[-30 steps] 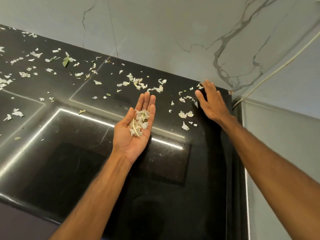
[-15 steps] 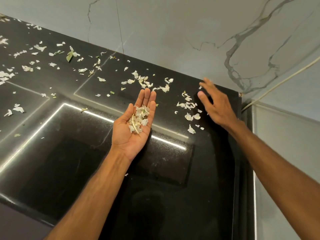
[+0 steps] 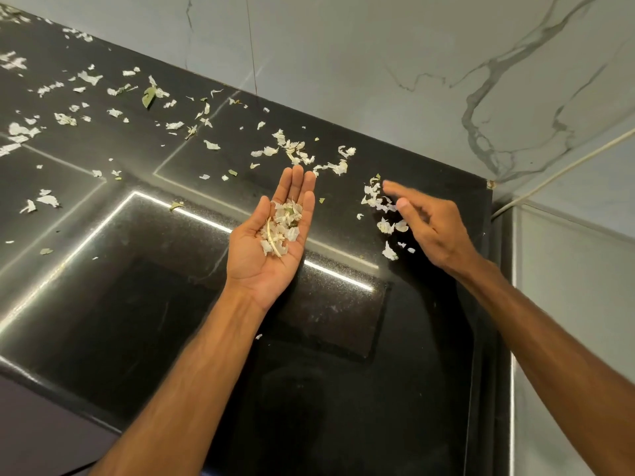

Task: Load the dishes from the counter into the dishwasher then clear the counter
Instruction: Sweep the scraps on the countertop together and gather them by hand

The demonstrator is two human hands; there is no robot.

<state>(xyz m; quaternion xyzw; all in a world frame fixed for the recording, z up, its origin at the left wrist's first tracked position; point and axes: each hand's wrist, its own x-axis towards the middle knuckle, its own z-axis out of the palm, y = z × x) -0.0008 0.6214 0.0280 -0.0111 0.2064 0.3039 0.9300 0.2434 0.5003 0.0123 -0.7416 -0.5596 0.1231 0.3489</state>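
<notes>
My left hand [image 3: 271,249] lies palm up over the black counter [image 3: 137,304], cupping a small heap of white peel scraps [image 3: 281,228]. My right hand [image 3: 427,225] hovers, blurred, at the counter's back right, its fingers loosely spread beside a cluster of scraps [image 3: 379,209]. More pale scraps and a few green leaf bits [image 3: 148,97] are strewn over the counter's back and left. No dishes or dishwasher are in view.
A marble-patterned wall [image 3: 378,63] runs behind the counter and meets a side panel [image 3: 567,269] at the right. A thin white cable [image 3: 549,176] crosses that corner. The glossy counter top reflects bright light strips.
My right hand has left the back right corner and swept left and toward me, pushing the scraps there into a tighter cluster. My left hand has kept its heap.
</notes>
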